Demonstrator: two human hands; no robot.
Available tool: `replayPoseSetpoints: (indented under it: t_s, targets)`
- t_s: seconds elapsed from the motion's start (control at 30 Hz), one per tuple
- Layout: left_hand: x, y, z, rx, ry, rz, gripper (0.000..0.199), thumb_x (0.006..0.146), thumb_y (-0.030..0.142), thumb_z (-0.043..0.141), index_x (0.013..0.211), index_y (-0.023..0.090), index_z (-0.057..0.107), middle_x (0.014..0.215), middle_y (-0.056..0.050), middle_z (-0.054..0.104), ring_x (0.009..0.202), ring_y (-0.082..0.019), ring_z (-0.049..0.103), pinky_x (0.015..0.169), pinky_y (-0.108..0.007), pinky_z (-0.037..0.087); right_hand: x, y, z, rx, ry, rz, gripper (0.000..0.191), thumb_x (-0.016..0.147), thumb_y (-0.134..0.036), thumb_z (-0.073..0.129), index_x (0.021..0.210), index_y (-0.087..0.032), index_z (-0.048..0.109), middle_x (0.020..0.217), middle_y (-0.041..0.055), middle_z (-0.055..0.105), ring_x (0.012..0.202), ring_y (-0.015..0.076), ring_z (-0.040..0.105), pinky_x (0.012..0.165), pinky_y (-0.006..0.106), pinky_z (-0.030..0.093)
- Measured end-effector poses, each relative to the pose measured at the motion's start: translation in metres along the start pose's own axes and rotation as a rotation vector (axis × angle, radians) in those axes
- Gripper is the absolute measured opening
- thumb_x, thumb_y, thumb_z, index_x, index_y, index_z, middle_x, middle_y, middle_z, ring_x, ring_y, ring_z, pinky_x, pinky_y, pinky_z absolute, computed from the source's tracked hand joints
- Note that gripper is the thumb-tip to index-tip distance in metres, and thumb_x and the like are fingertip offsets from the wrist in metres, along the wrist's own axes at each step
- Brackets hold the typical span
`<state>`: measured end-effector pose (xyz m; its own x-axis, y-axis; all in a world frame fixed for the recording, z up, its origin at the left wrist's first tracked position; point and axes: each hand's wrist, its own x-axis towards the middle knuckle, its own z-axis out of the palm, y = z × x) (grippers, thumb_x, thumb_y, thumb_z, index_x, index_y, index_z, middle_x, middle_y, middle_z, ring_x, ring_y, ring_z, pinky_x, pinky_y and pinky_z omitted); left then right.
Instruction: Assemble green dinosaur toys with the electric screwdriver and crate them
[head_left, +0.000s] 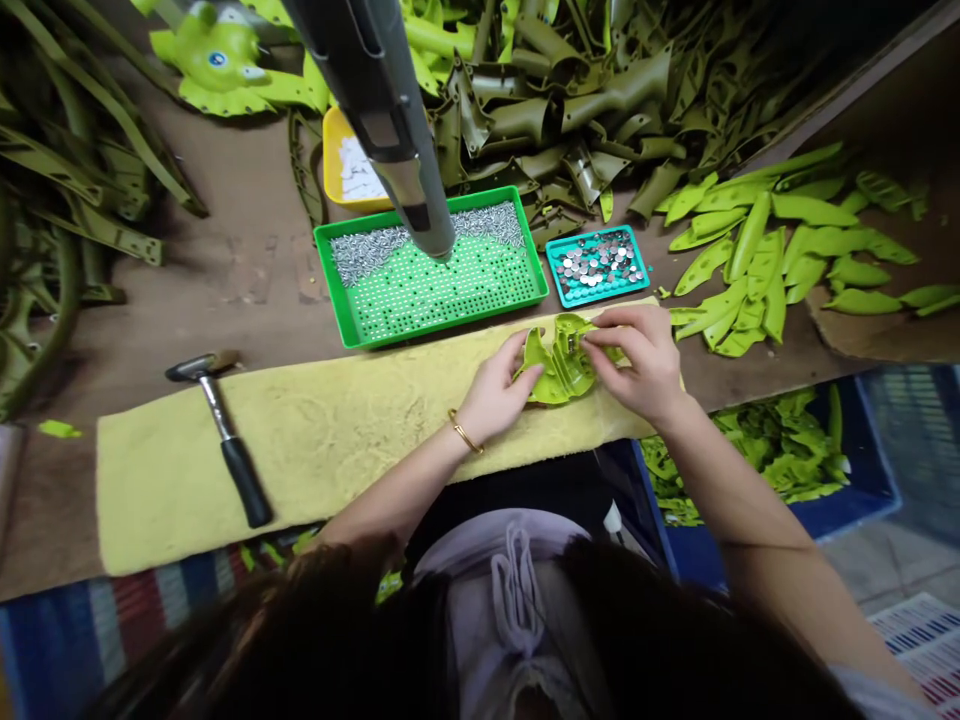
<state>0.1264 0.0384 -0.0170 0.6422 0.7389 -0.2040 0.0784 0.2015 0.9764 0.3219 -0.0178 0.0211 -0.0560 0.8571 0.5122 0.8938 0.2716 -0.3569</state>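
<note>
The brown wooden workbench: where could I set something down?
Bare workbench lies left of the green plastic tray. The yellow towel has room between the steel hammer and the left hand and right hand gripping a lime plastic part. Olive and lime plastic pieces crowd the back and right.

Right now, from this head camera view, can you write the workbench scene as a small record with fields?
Left hand: holds a bright green molded plastic part
Right hand: pinches the same part
Under the part: yellow towel
On the towel's left end: black-handled hammer
Beyond the towel: green tray of small metal fasteners; teal tray of metal discs
Above the green tray: hanging grey tool
Far side: olive green plastic parts; bright green plastic pieces
</note>
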Motion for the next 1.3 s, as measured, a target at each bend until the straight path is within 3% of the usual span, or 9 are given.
replayPoseSetpoints:
  t_s: [0.17,0.33,0.6,0.77,0.87,1.0,1.13,1.3]
  targets:
    - [-0.006,0.011,-0.001,0.067,-0.002,0.059,0.050,0.087,0.027,0.055,0.135,0.016,0.048,0.136,-0.012,0.058,0.115,-0.025,0.064,0.098,-0.039,0.053,-0.003,-0.001,0.002,-0.065,-0.007,-0.065,0.005,0.087,-0.024,0.060,0.090,-0.027,0.061,0.096,0.0029,0.069,0.090,0.0185,0.062,0.082,0.039,0.042]
    - [-0.007,0.015,-0.002,0.001,0.000,-0.027,0.054,0.084,0.029,0.059,0.135,0.015,0.048,0.114,-0.011,0.069,0.097,-0.024,0.070,0.082,-0.035,0.059,-0.005,-0.002,0.006,-0.102,0.003,-0.120,0.009,0.088,-0.021,0.058,0.096,-0.025,0.060,0.097,0.0041,0.070,0.091,0.0184,0.060,0.082,0.036,0.041]
    - [-0.010,0.015,0.000,-0.102,-0.038,-0.075,0.057,0.080,0.030,0.062,0.132,0.011,0.048,0.115,-0.014,0.068,0.100,-0.027,0.068,0.083,-0.039,0.059,0.000,-0.003,0.005,-0.095,-0.120,-0.087,0.010,0.093,-0.022,0.049,0.098,-0.021,0.059,0.103,0.0075,0.067,0.098,0.0197,0.057,0.086,0.037,0.041]
    - [-0.012,0.014,0.001,-0.125,-0.049,-0.090,0.054,0.080,0.031,0.062,0.129,0.012,0.049,0.117,-0.013,0.066,0.105,-0.026,0.066,0.081,-0.035,0.060,0.000,0.000,0.006,0.010,-0.202,-0.010,0.008,0.091,-0.027,0.055,0.097,-0.021,0.058,0.107,0.0081,0.065,0.103,0.0211,0.058,0.089,0.038,0.044]
    - [-0.012,0.012,0.000,-0.102,-0.040,-0.108,0.055,0.080,0.030,0.061,0.130,0.010,0.048,0.118,-0.014,0.066,0.100,-0.025,0.068,0.076,-0.034,0.060,0.000,-0.002,0.008,0.053,-0.153,0.009,0.004,0.091,-0.022,0.054,0.092,-0.021,0.058,0.103,0.0074,0.065,0.099,0.0198,0.059,0.086,0.036,0.046]
    - [-0.013,0.010,-0.001,-0.099,-0.014,-0.107,0.056,0.080,0.030,0.061,0.131,0.011,0.049,0.115,-0.014,0.067,0.093,-0.024,0.069,0.071,-0.033,0.060,-0.001,-0.004,0.006,0.006,-0.070,-0.069,0.003,0.089,-0.022,0.058,0.091,-0.021,0.060,0.099,0.0061,0.067,0.095,0.0193,0.059,0.083,0.035,0.046]
    - [-0.015,0.013,-0.001,-0.112,-0.024,-0.115,0.058,0.080,0.030,0.062,0.134,0.013,0.047,0.108,-0.011,0.070,0.083,-0.021,0.069,0.068,-0.032,0.060,-0.004,-0.006,0.004,-0.079,-0.054,-0.109,0.004,0.089,-0.022,0.059,0.091,-0.022,0.062,0.096,0.0045,0.069,0.093,0.0184,0.059,0.082,0.035,0.044]
    - [-0.017,0.014,0.002,-0.142,-0.015,-0.117,0.061,0.078,0.034,0.066,0.132,0.011,0.048,0.108,-0.013,0.070,0.089,-0.023,0.070,0.070,-0.033,0.060,-0.007,-0.006,0.006,-0.146,-0.093,-0.125,0.009,0.090,-0.024,0.057,0.092,-0.025,0.066,0.100,0.0031,0.071,0.094,0.0179,0.059,0.085,0.036,0.042]
